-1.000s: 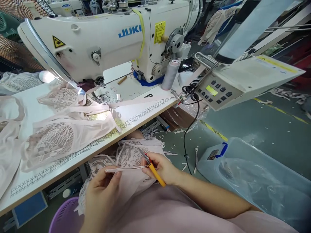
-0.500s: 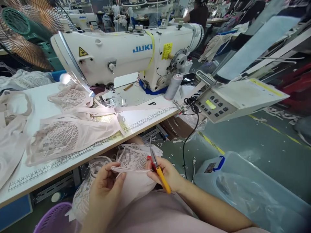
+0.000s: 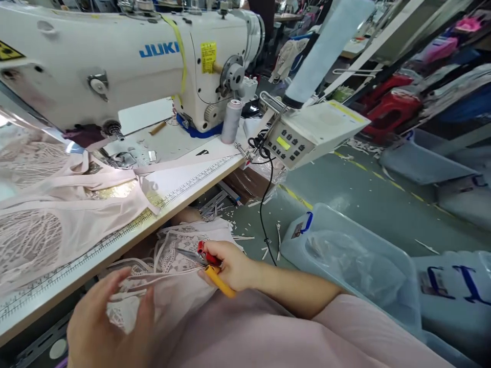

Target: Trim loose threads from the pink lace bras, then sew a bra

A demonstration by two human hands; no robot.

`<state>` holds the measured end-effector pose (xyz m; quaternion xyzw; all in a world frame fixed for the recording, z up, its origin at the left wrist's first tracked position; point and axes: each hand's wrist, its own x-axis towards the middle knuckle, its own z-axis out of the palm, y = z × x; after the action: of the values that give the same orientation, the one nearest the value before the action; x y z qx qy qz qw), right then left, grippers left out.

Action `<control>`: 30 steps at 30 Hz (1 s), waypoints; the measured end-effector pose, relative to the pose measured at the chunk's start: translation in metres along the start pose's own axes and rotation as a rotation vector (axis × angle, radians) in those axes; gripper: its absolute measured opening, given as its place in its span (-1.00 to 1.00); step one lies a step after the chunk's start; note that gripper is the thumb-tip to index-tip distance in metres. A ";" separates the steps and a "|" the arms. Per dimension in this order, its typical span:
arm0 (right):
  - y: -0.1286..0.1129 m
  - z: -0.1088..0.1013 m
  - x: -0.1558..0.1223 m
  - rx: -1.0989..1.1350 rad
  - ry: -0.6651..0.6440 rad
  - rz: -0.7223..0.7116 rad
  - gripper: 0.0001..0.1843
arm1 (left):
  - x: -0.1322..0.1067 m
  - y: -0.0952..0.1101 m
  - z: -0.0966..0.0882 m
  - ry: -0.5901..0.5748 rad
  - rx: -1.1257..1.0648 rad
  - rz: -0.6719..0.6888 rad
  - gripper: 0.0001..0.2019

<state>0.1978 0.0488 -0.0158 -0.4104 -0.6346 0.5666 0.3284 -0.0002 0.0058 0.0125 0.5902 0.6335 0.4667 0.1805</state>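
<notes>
From here, the right hand [image 3: 232, 266] I watch grips scissors [image 3: 219, 281] against cloth [image 3: 180, 294] — likely steadying it — the left hand [image 3: 97, 327] spread, seemingly empty.

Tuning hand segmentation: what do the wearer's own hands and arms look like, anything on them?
The left hand and right hand are both ungloved. The right forearm is bare, nothing worn showing at the wrist. A plain pale-pink fabric sleeve covers the right upper arm, ending near the elbow. No left sleeve is in view.
</notes>
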 end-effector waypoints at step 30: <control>-0.025 -0.006 -0.012 0.343 -0.195 0.329 -0.56 | 0.021 0.021 0.016 -0.691 -0.485 -0.696 -0.71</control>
<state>0.2053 0.0403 0.0104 -0.3898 -0.4827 0.7486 0.2338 0.0192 0.0285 0.0281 0.4062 0.5693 0.2909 0.6529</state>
